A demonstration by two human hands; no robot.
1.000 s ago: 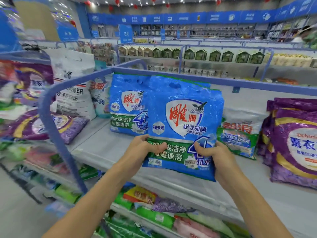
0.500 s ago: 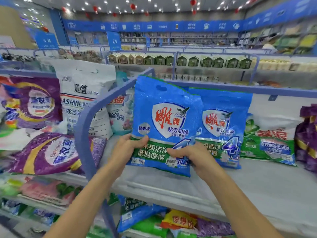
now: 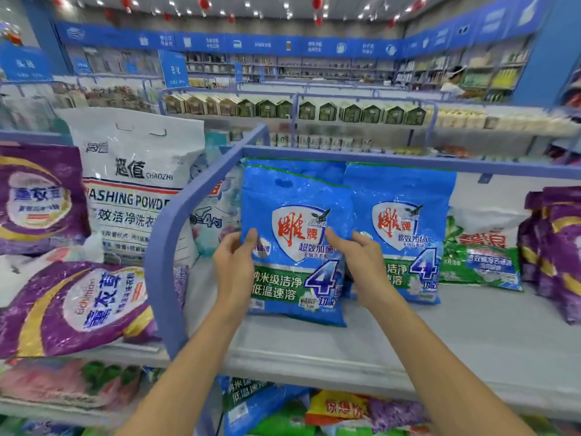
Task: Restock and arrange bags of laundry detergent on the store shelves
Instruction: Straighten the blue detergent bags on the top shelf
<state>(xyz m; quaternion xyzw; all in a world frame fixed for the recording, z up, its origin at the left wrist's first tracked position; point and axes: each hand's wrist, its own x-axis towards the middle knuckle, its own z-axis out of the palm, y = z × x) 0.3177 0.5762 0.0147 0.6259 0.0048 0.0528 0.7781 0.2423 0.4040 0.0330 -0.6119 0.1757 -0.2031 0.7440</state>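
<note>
Grey metal shelf (image 3: 456, 335) runs across in front of me, fenced by a lavender rail (image 3: 176, 221) that curves round its left end and along its back edge. Beyond that left end stands a big white washing-powder sack (image 3: 135, 184), with a purple bag (image 3: 78, 303) lying flat in front of it. Near the shelf's left end, upright with its top up at the back rail, is the blue detergent bag (image 3: 295, 221) I am holding. A second blue bag (image 3: 405, 196) stands just beside it on the right, partly behind it, then a green-and-white bag (image 3: 481, 256), and purple bags (image 3: 556, 247) at the right end. My left hand (image 3: 234, 262) grips the bag's left edge, thumb on the front. My right hand (image 3: 361, 262) clasps its right edge, thumb on the front.
</note>
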